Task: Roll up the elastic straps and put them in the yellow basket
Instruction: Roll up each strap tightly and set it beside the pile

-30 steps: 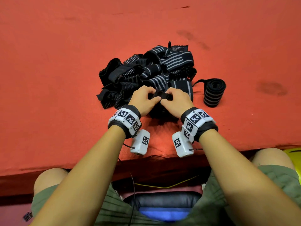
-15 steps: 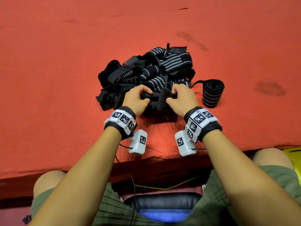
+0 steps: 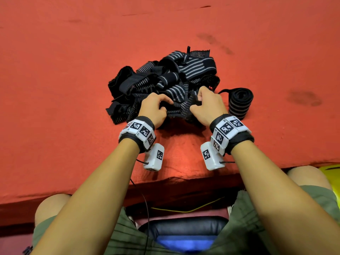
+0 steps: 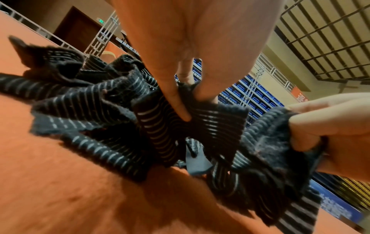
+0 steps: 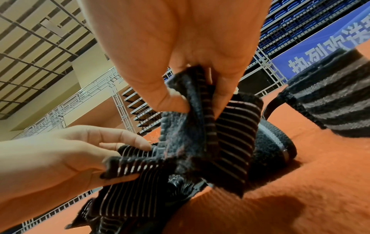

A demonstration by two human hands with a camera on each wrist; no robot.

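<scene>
Red felt surface (image 3: 73,89): left hand (image 3: 153,107) and right hand (image 3: 207,105) pinch one elastic strap (image 3: 179,107); pulling it clear beforehand should give a tighter roll.

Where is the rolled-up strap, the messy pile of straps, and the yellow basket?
rolled-up strap (image 3: 240,103), head view, its striped side.
pile of straps (image 3: 195,66), head view, top striped strap.
yellow basket (image 3: 331,171), head view, visible corner.

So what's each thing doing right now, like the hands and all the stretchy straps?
Left hand: pinching a strap at the pile's near edge.
Right hand: pinching a strap too.
Held strap: unrolled, crumpled, stretched between both hands.
Pile: loose and tangled on the red cloth.
Rolled strap: wound up, lying right of the pile, not in the basket.
Basket: only a yellow corner shows.
</scene>
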